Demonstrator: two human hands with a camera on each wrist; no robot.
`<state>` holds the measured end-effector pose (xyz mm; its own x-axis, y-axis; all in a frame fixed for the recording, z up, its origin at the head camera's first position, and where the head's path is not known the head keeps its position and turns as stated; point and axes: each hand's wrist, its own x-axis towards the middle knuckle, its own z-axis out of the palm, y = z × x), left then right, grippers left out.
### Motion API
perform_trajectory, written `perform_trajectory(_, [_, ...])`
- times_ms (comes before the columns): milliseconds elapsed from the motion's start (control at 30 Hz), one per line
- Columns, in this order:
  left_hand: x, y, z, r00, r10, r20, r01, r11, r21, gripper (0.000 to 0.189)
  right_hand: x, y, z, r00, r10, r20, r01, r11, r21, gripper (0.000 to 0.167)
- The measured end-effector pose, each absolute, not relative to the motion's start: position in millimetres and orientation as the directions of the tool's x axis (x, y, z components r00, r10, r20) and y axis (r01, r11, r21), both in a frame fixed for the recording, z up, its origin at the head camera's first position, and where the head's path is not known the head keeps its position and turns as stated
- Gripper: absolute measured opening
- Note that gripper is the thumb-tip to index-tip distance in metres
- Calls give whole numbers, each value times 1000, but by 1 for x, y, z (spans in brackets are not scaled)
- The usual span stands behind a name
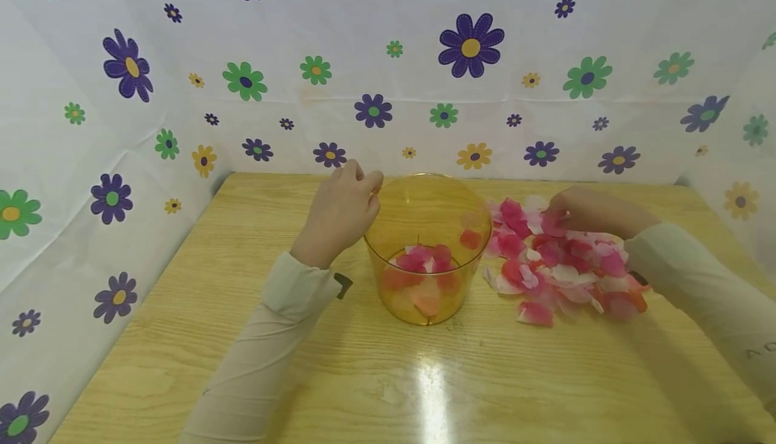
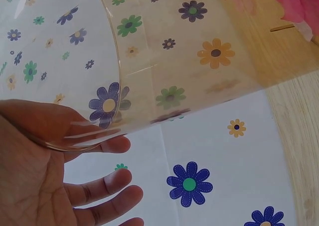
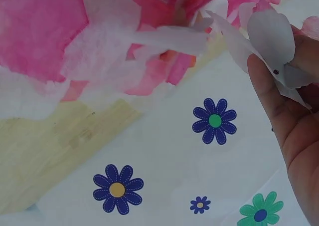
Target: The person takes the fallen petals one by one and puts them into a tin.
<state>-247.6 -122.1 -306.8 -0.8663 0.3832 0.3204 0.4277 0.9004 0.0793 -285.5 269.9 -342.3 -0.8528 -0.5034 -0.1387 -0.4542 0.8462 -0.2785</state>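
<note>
A clear amber plastic bucket (image 1: 424,208) stands upright on the table, with pink, red and peach petals (image 1: 415,262) at its bottom. My left hand (image 1: 342,211) holds its left rim, thumb inside the wall and index finger outside; the other fingers spread loosely in the left wrist view. Right of the bucket lies a loose heap of pink, white and red artificial petals (image 1: 570,275). At the heap's far side, my right hand (image 1: 591,211) pinches pale white petals (image 3: 271,39) between thumb and fingers. How many it holds is unclear.
The light wooden table (image 1: 200,309) carries both the bucket and the heap. A white cloth with printed flowers (image 1: 412,46) hangs behind and along the sides. A dark strap piece (image 1: 343,286) shows beside the left sleeve cuff.
</note>
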Motion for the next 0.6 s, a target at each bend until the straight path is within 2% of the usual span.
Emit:
perform_trajectory(233, [-248, -122, -307, -868, 381, 317, 426, 900, 86, 14, -293, 267, -325, -843, -529, -101, -500, 838, -216, 16])
perform_trajectory(433, [-248, -122, -307, -870, 381, 313, 425, 901, 83, 15, -295, 251, -290, -833, -551, -48, -538, 827, -164, 14])
perform_trajectory(533, [-248, -122, -307, -875, 377, 305, 420, 903, 87, 16, -291, 235, -266, -801, -598, 9, -595, 795, -118, 12])
perform_trajectory(600, [-248, -122, -307, -878, 374, 299, 416, 905, 89, 17, -288, 221, -251, -754, -654, 58, -656, 748, -95, 11])
